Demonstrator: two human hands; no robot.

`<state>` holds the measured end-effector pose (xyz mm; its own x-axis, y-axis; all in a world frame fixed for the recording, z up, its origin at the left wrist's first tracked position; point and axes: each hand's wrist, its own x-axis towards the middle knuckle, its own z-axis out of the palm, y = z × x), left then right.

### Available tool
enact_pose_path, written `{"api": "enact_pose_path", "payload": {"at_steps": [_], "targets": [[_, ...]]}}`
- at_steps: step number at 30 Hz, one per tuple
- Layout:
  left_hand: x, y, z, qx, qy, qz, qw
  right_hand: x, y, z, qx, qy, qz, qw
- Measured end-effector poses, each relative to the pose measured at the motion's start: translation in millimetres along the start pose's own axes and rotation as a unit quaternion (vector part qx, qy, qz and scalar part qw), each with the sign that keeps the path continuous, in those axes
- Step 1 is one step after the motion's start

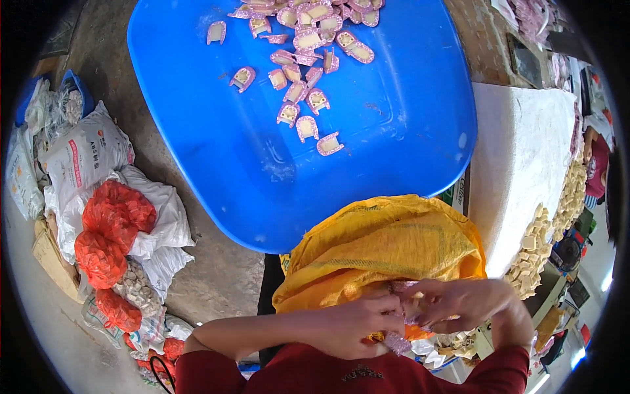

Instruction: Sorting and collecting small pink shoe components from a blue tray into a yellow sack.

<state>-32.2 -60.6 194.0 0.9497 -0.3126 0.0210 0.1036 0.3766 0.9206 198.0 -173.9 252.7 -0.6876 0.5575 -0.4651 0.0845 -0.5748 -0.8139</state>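
Note:
Both hands are close together in front of my chest, at the near edge of a yellow woven sack (394,243). My left hand (367,322) has its fingers curled around a pink glittery piece (396,343), which pokes out below them. My right hand (453,305) is bent inward with its fingers closed at the same spot, where more pink glitter shows between the hands. The exact shape of what they hold is partly hidden by the fingers. Beyond the sack, a large blue plastic tub (249,197) holds several pink glittery arched pieces (307,128) with cream-coloured insides.
White sacks (92,144) and red mesh-like bags (105,230) are piled on the floor at left. At right, a white sheet (512,151) covers a surface beside a heap of cream-coloured pieces (531,256). Another person (597,164) is at the far right.

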Motion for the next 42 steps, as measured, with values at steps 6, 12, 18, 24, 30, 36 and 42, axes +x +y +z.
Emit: {"api": "enact_pose_path", "payload": {"at_steps": [6, 12, 18, 24, 30, 36, 42], "targets": [[7, -17, 49, 0.413, 0.129, -0.001, 0.902, -2, -7, -22, -0.173, 0.09, 0.055, 0.979], [8, -49, -123, 0.37, 0.477, -0.113, 0.789, 115, 60, -119, -0.38, 0.313, 0.108, 0.864], [11, -139, -200, 0.457, 0.501, -0.325, 0.659, 242, 91, -165, -0.422, 0.373, 0.193, 0.803], [1, -164, -201, 0.465, 0.403, -0.376, 0.692, 224, 159, -142, -0.386, 0.408, 0.176, 0.808], [-14, -125, -169, 0.053, 0.434, -0.234, 0.869, 139, 107, -138, -0.239, 0.337, 0.198, 0.889], [1, 11, -44, -0.145, 0.122, -0.046, 0.981, 20, 2, -49, -0.099, 0.095, -0.049, 0.989], [23, -33, 40, 0.452, 0.129, 0.04, 0.882, -14, -8, 22, -0.305, 0.008, 0.135, 0.943]]}}
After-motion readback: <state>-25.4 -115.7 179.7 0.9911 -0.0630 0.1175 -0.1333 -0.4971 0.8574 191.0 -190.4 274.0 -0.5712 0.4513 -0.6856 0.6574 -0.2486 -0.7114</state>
